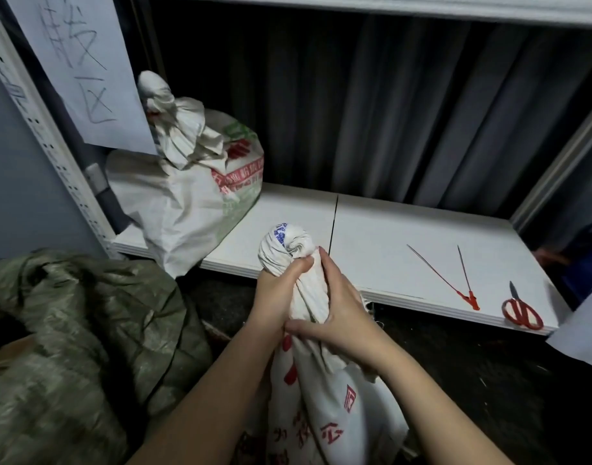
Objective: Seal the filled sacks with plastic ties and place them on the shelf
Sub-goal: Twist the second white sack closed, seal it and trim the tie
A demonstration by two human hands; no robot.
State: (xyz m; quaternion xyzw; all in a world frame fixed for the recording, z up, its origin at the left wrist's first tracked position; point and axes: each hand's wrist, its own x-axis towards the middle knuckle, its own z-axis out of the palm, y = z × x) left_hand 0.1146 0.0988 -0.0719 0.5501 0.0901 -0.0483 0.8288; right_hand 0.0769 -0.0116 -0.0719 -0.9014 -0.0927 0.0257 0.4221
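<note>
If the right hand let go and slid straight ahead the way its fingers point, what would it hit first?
The right hand grips the twisted neck of the sack, fingers pointing up and left. It would probably meet the left hand on the same neck first, then the shelf edge behind, though depth is hard to judge.

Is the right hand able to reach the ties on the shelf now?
Probably yes. The ties lie bare on the shelf, nothing between, but the right hand grips the sack neck with the left hand and must let go first.
</note>
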